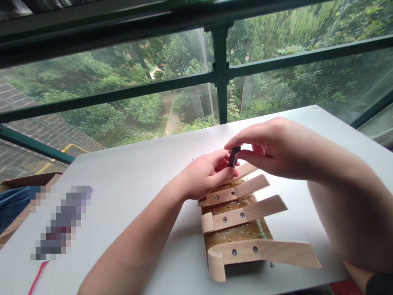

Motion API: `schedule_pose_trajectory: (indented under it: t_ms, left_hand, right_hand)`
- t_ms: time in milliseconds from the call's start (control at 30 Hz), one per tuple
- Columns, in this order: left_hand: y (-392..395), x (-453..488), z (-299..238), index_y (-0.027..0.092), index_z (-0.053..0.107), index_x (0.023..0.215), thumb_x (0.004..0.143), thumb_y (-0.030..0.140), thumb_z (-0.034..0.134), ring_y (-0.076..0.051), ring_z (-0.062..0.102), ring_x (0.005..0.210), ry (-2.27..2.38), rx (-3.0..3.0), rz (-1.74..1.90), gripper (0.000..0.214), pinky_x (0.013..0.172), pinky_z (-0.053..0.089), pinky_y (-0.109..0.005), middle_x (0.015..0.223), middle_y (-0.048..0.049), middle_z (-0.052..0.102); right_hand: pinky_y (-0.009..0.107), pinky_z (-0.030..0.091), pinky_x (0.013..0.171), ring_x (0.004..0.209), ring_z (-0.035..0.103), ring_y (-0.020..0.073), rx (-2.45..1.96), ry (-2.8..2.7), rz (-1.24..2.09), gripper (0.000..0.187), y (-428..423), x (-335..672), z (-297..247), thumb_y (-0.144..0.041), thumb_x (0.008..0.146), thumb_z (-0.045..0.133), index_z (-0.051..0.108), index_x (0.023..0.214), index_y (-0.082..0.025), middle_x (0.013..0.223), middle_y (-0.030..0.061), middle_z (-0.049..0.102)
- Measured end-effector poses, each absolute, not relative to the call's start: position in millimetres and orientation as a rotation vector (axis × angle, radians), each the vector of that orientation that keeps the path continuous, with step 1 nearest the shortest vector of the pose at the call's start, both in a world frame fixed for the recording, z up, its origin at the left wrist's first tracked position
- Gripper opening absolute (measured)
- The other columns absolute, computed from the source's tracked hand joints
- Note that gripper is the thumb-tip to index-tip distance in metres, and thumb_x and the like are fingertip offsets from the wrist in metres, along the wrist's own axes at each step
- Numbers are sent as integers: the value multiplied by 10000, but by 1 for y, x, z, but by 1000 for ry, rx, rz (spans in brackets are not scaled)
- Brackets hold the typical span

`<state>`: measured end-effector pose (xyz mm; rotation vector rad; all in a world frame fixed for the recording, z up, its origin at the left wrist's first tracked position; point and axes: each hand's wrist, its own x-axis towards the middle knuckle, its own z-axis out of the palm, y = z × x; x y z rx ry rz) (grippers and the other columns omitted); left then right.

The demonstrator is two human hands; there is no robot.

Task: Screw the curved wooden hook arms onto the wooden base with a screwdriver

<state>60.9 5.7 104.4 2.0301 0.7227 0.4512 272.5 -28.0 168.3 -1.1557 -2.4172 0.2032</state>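
A wooden rack (236,233) lies flat on the grey table (129,184), with several curved wooden hooks (245,213) screwed onto a brownish board. My left hand (205,174) rests curled on the rack's far end, fingers closed against the farthest hook. My right hand (260,147) reaches in from the right and pinches a small dark object (233,156) between thumb and fingers, just above the left hand. I cannot make out what the dark object is.
A pixelated blurred patch (61,221) lies on the table's left side, with a red cord (38,276) below it. A green-framed window (219,73) runs along the table's far edge. A cardboard box (27,180) sits beyond the left edge.
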Motion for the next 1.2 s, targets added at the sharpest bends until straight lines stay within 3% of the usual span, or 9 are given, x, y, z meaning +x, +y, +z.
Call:
schedule_pose_trajectory:
  t_ms: [233,500,900,1067,1200]
  left_hand:
    - [4,61,106,210,584,1161,958,279,476,-168,651,910,739,2065,437,240,831,498,-289,1020,-31,700]
    - [4,61,107,209,623,1088,942,321,514,-160,646,867,764,2114,434,214,756,485,-258,966,-11,707]
    - [4,62,108,179,646,1036,937,468,502,-183,650,855,818,2159,376,338,746,480,-277,926,-36,717]
    - [4,62,108,180,643,1055,928,435,529,-185,650,881,816,2127,404,308,767,490,-277,975,-48,714]
    - [4,62,107,179,645,1027,941,384,511,-179,655,862,826,2095,391,260,752,496,-271,953,-39,719]
  right_hand:
    - [264,328,579,590,493,116,-1333,-2380,126,136,-27,265,164,-329,867,577,658,833,-226,685,-17,634]
    - [262,253,528,552,387,108,-1368,-2371,138,189,-29,257,165,-359,860,561,495,748,-221,617,-35,519]
    - [270,221,519,522,344,107,-1443,-2324,29,219,-32,252,163,-341,847,549,434,707,-218,572,-37,466]
    - [271,206,512,516,280,112,-1534,-2290,-87,296,-29,250,160,-380,874,513,399,660,-211,548,-28,426]
    - [273,215,525,527,298,117,-1500,-2332,-86,295,-31,251,160,-388,904,482,476,672,-207,555,-18,444]
